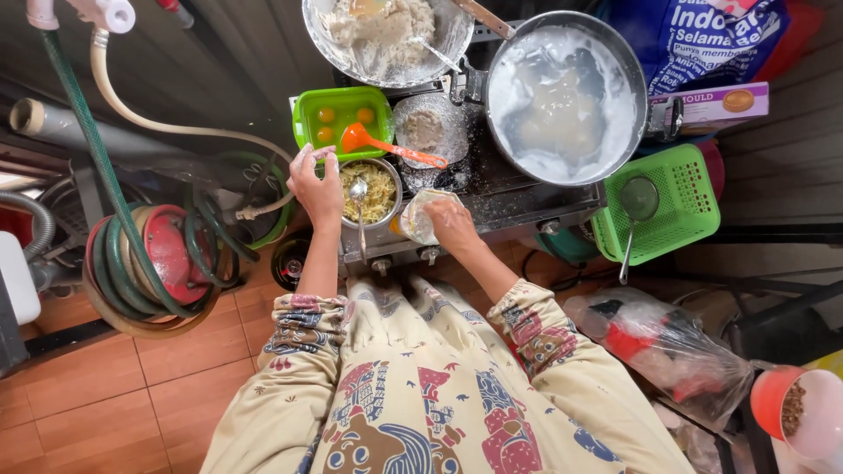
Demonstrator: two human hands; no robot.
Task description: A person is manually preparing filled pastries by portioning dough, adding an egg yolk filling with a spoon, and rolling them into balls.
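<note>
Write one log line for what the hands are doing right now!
left hand: raised beside metal bowl of shredded filling | right hand: holds thin pale wrapper | spoon: in bowl | wide pan: on stove

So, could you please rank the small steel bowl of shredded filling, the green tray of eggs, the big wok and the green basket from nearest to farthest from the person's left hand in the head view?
From the left hand:
1. Steel bowl, just beside it, toward the right hand.
2. Green tray, just beyond the fingertips.
3. Wok, far side of the stove.
4. Green basket, off the stove's right edge.
</note>
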